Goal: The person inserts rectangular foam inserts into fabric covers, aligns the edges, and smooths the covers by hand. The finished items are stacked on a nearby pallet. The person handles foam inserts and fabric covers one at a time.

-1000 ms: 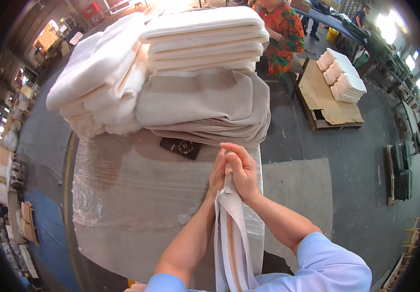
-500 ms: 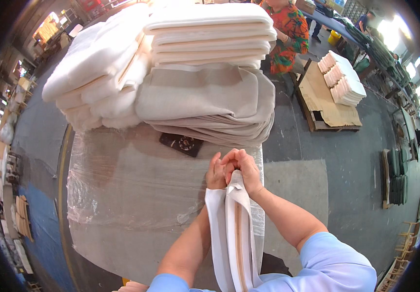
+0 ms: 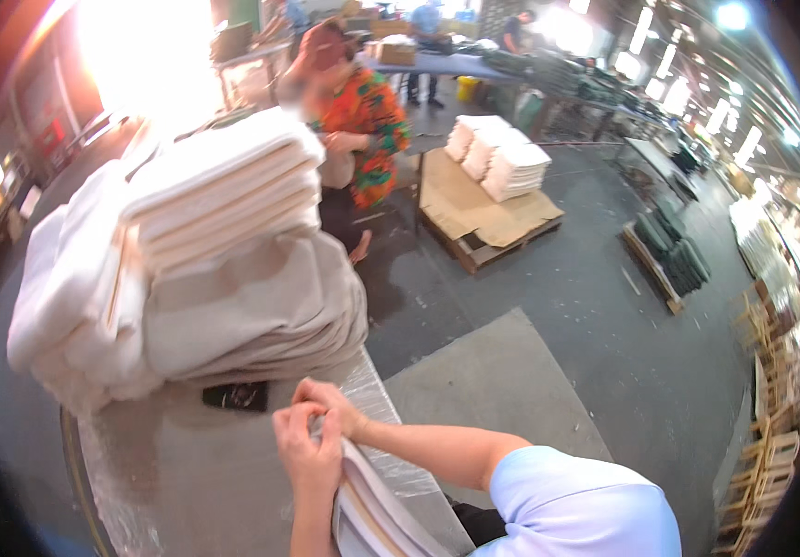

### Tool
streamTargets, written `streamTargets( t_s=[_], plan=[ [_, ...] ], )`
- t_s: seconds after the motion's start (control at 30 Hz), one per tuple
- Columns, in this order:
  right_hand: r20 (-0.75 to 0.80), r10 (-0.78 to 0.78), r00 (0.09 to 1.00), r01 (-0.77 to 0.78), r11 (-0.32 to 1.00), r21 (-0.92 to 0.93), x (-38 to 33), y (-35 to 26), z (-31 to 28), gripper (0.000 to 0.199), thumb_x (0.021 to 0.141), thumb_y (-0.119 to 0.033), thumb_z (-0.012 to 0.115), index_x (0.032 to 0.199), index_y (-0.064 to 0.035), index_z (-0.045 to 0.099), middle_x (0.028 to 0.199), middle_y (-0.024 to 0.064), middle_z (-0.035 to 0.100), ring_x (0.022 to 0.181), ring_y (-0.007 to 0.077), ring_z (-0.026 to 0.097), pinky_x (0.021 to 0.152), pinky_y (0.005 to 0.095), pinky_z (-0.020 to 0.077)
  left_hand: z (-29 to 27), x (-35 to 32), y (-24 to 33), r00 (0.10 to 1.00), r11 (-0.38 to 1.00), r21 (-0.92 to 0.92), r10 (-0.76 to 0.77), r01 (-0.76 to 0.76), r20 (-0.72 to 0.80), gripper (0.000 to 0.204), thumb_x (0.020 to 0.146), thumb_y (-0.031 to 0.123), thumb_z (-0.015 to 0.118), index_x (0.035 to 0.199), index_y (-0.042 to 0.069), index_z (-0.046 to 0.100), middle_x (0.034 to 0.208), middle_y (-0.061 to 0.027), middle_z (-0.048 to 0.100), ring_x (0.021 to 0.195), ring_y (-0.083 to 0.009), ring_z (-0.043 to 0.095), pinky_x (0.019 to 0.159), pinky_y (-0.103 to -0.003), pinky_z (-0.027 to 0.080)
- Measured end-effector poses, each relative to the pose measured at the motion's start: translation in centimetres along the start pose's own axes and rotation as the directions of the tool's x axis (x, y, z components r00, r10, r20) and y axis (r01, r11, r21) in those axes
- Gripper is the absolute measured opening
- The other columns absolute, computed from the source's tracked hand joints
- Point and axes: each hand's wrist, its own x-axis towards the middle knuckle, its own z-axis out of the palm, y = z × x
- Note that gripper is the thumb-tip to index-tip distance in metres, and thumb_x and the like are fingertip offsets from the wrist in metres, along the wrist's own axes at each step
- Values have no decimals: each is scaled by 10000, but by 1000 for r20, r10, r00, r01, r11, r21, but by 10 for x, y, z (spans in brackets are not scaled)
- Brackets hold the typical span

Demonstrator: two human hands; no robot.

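Note:
My left hand and my right hand meet over the near part of the table, fingers curled closely together. Between them they grip the upper end of a long folded cloth, pale grey and white with a tan stripe along it. The cloth runs down toward my body; my fingers hide its gripped end. Just beyond my hands, a small dark flat item lies on the plastic-covered table. A stack of grey-beige folded cloths rises behind it.
Thick white folded padding is piled on the table's far side. Beyond it stands a person in a colourful patterned top. A cardboard-topped pallet carries white stacks. Dark green bundles rest on another pallet at right.
My view has swung to the right, so the table and piles sit farther left. Both hands stay together at the cloth's end, with my left hand now nearer to me than my right.

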Motion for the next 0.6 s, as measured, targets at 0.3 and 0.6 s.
streamTargets(
  t_s=[0.3, 0.6],
  plan=[
    [-51, 444, 895, -385, 824, 415, -24, 33, 14, 582, 1108, -476, 432, 965, 31, 678, 961, 105, 718, 927, 209, 624, 859, 382, 499, 9, -9, -22, 987, 989, -7, -150, 151, 65, 197, 952, 198, 656, 1104, 78, 688, 1019, -126, 667, 947, -268, 641, 879, -394, 519],
    [-155, 250, 956, -191, 928, 319, 4, -32, -5, 585, 1108, -509, 447, 847, -22, 639, 828, 11, 635, 804, 121, 532, 764, 319, 459, -21, -5, 28, 998, 966, -253, -49, 59, 44, 234, 908, 89, 643, 1134, 30, 657, 1059, -81, 666, 1011, -179, 619, 922, -337, 499]
  ],
)
